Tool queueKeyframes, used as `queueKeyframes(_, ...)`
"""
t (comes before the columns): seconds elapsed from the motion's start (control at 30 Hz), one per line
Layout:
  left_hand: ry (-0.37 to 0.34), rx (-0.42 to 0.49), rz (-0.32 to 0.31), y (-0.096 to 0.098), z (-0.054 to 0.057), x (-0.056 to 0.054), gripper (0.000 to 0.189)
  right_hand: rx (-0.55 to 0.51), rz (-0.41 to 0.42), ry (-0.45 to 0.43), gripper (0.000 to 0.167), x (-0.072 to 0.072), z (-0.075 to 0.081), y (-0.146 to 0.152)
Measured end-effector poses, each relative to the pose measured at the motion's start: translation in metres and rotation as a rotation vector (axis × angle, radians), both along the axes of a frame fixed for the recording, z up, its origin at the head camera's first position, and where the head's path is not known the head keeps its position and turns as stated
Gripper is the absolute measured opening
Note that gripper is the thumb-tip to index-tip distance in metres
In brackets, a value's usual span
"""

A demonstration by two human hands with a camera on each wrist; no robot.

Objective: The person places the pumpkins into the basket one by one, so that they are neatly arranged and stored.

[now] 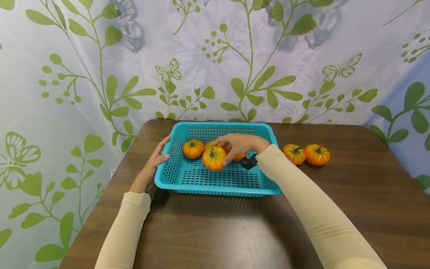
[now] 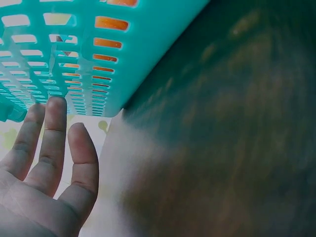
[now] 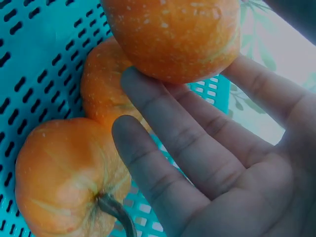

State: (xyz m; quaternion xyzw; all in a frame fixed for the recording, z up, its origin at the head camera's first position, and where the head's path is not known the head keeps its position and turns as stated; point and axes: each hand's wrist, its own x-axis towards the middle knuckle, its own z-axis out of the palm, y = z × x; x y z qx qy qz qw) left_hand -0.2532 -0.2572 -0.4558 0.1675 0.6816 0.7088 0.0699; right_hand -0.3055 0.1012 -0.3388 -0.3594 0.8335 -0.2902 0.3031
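Note:
A turquoise plastic basket (image 1: 218,191) with slotted walls stands on the table. My right hand (image 1: 242,144) pinches a small orange pumpkin (image 1: 214,158) between thumb and fingers, inside the basket. In the right wrist view this pumpkin (image 3: 177,39) is at the top, above two others. One pumpkin (image 1: 193,149) sits in the basket's left part, another (image 1: 209,145) is partly hidden behind the held one, and a third (image 1: 240,156) is mostly covered by my right hand. My left hand (image 1: 153,164) is against the basket's left side, its fingers (image 2: 55,133) straight along the outer wall.
Two more pumpkins, one (image 1: 294,154) beside the other (image 1: 317,154), lie on the brown wooden table (image 1: 362,179) to the right of the basket. A curtain (image 1: 215,67) with green leaves and butterflies hangs behind the table's back edge.

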Motion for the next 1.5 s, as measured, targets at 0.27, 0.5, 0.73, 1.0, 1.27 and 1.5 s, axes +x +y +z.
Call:
queueKeyframes(0.27, 0.010, 0.000, -0.002, 0.001, 0.001, 0.002, 0.076, 0.023, 0.027, -0.005, 0.077, -0.001, -0.007, -0.015)
queueKeyframes(0.5, -0.005, -0.024, 0.001, -0.001, 0.002, 0.002, 0.074, 0.084, 0.022, -0.010, 0.075, 0.001, -0.010, -0.027)
queueKeyframes(0.73, -0.001, -0.006, 0.002, -0.002, 0.000, 0.004, 0.077, 0.139, 0.011, -0.033, 0.076, 0.007, -0.017, -0.042)
queueKeyframes(1.0, 0.016, 0.015, -0.008, -0.001, 0.001, 0.000, 0.077, 0.117, 0.038, 0.005, 0.076, 0.009, -0.023, -0.053)
queueKeyframes(1.27, 0.003, 0.014, -0.036, -0.001, 0.003, 0.001, 0.078, 0.148, 0.053, 0.082, 0.077, 0.011, -0.031, -0.066)
queueKeyframes(1.5, -0.012, 0.016, -0.022, 0.000, 0.005, 0.003, 0.078, 0.129, 0.038, 0.107, 0.079, 0.015, -0.035, -0.073)
